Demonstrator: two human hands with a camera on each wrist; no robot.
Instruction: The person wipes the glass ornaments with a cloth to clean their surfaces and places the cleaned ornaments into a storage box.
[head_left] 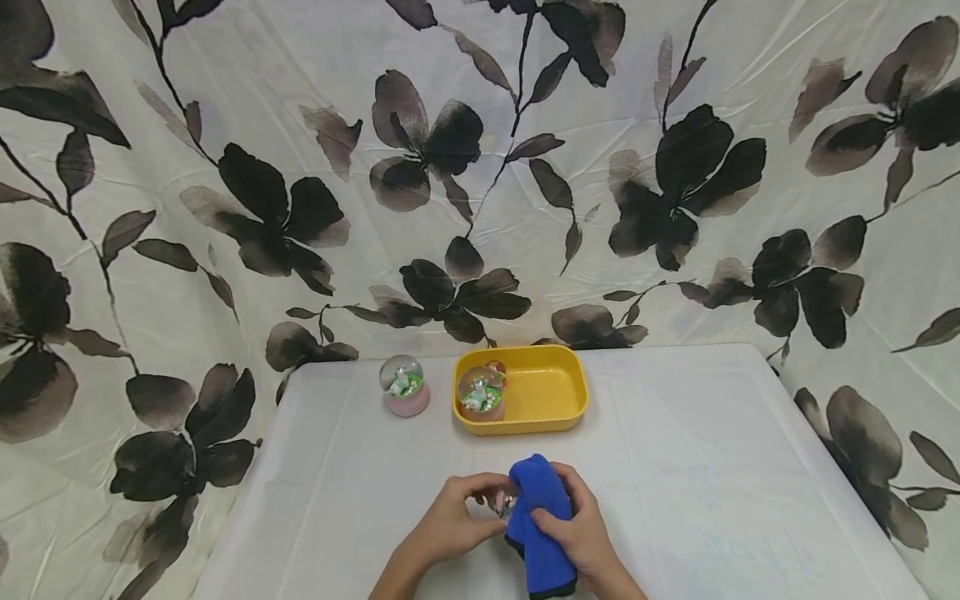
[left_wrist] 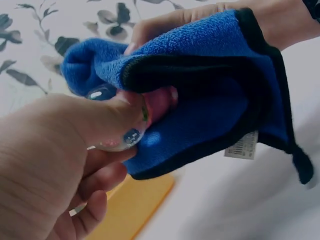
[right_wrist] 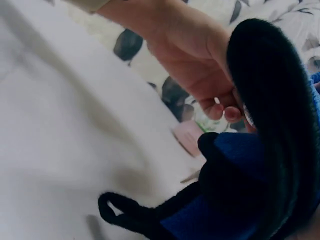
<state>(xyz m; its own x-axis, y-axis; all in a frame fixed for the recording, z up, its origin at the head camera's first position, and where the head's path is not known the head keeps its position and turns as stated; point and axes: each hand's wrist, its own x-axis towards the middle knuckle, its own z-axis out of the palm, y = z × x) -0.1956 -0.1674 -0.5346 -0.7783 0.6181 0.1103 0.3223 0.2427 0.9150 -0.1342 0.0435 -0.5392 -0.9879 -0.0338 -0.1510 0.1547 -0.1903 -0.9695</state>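
Near the front of the table, my left hand (head_left: 453, 518) grips a small snow globe (head_left: 501, 503) by its clear dome. Its pink base (left_wrist: 162, 102), seen in the left wrist view, points into the fold of a blue towel cloth (head_left: 543, 521) with black edging. My right hand (head_left: 588, 533) holds this cloth against the globe, thumb on top and fingers behind. A white label (left_wrist: 242, 146) hangs from the cloth's border. Much of the globe is hidden by my fingers and the cloth.
Behind my hands stands a yellow tray (head_left: 547, 427). At its left end sits another snow globe (head_left: 480, 398), partly covering a small reddish item (head_left: 498, 367). A snow globe with a pink base (head_left: 407, 405) stands on the white table (head_left: 697, 467), left of the tray. Floral fabric (head_left: 525, 208) hangs behind.
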